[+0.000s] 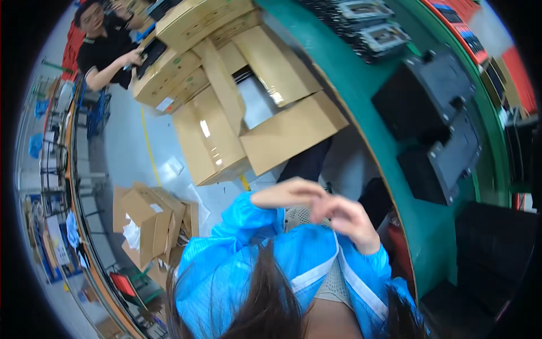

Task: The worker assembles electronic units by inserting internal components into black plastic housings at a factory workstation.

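Green-topped bench (420, 231) runs down the right side. Cardboard carton (291, 133), flaps open, sits just left of it, upper middle of view. Two black box-shaped enclosures (409, 101) on the bench. Left hand (289, 193): fingers nearly straight, nothing visible held. Right hand (351, 219): fingers loosely bent, same. Fingertips overlap; too blurred to tell if touching.

No lettering is legible: the white label (165, 104) and dark print (213, 20) on the stacked cartons (169, 79), beyond the left grip (291, 193), are too small.
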The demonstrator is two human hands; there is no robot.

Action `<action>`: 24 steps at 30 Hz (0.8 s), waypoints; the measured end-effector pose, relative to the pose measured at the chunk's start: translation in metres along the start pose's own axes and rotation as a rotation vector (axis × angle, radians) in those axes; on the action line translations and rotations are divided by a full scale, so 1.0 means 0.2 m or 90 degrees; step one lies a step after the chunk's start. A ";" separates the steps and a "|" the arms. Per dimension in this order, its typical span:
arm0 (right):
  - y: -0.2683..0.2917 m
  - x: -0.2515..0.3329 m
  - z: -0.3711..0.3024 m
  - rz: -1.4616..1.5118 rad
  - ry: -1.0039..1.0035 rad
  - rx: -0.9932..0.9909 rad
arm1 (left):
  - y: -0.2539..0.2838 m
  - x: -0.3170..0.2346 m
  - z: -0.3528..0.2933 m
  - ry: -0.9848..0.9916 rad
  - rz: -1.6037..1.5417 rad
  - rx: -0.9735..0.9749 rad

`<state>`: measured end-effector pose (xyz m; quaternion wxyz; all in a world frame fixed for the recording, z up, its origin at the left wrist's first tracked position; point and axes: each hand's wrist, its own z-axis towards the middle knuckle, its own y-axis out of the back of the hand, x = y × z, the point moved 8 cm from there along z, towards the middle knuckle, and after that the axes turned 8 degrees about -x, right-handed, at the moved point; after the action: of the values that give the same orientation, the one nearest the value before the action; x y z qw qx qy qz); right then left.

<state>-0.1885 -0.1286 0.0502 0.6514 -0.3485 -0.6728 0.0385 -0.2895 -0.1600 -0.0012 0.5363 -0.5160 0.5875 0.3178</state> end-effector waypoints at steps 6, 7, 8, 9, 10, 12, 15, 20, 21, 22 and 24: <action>0.07 -0.32 1.02 0.600 -0.180 -0.054 | 0.86 0.27 -0.15 -0.219 -0.627 -0.670; 0.12 -0.49 1.22 0.686 -0.286 -0.087 | 0.91 0.33 -0.16 -0.221 -0.632 -0.683; 0.18 -0.64 1.36 0.766 -0.384 -0.124 | 0.95 0.40 -0.15 -0.217 -0.703 -0.671; 0.29 -0.79 1.49 0.741 -0.382 -0.251 | 1.00 0.45 -0.10 -0.212 -0.772 -0.649; 0.32 -0.89 1.55 0.711 -0.382 -0.377 | 1.03 0.48 -0.08 -0.206 -0.841 -0.631; 0.33 -0.99 1.61 0.588 -0.315 -0.459 | 0.93 0.52 -0.04 -0.207 -0.643 -0.742; 0.39 -0.89 1.54 0.191 -0.069 -0.569 | 0.91 0.50 -0.05 -0.182 -0.467 -0.868; 0.48 -0.22 1.50 -0.242 0.349 -0.474 | 0.95 0.53 0.15 -0.175 -0.632 -0.887; 0.49 -0.15 1.55 -0.296 0.425 -0.431 | 0.99 0.52 0.25 -0.166 -0.743 -0.852; 0.53 -0.14 1.58 -0.301 0.425 -0.434 | 1.05 0.50 0.37 -0.156 -0.851 -0.810; 0.50 -0.13 1.68 -0.393 0.426 -0.363 | 1.26 0.56 0.59 -0.223 -0.963 -0.810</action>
<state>-0.4532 0.0680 -0.0725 0.6909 -0.2904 -0.4834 -0.4523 -0.4797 -0.0134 -0.1806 0.3005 -0.8907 -0.2610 0.2197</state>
